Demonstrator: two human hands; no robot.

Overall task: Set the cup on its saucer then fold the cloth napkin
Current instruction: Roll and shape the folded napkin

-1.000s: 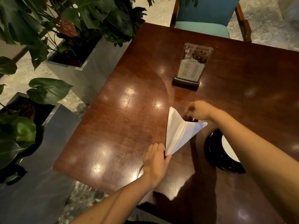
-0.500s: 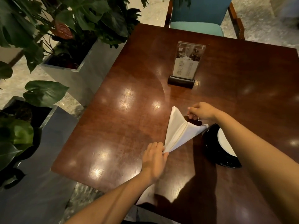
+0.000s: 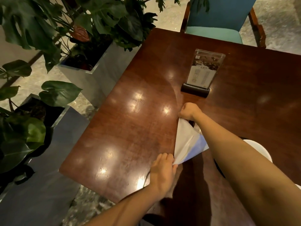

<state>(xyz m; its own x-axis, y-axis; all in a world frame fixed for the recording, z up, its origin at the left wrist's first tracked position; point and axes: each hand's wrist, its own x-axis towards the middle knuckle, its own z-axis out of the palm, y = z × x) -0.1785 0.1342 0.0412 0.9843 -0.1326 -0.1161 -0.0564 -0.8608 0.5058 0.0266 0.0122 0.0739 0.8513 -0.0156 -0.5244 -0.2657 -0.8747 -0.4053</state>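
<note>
Dark polished wood makes up the table [image 3: 130, 136], with lamp glare across it, planters of broad-leaved plants [image 3: 65, 30] beyond its far-left side and a teal chair [image 3: 215, 23] behind it. Taking the menu stand [image 3: 202, 74] as landmark: the napkin [image 3: 187, 144] lies just nearer the viewer than the stand, folded to a long white wedge. The right hand [image 3: 189, 111] is closed, pinching the wedge's tip closest to the stand; the left hand [image 3: 162, 172] pinches the opposite tip, farthest from it. The cup [image 3: 259, 149], white, sits on a dark saucer [image 3: 218, 167] to the right of the napkin, mostly hidden by the right forearm, so that step looks done.

The cloth seems light, limp and slightly stiff at its creases; it will likely slide on the glossy wood, so hold corners and press along the fold. The stand's card carries printed rows, too small to read.
</note>
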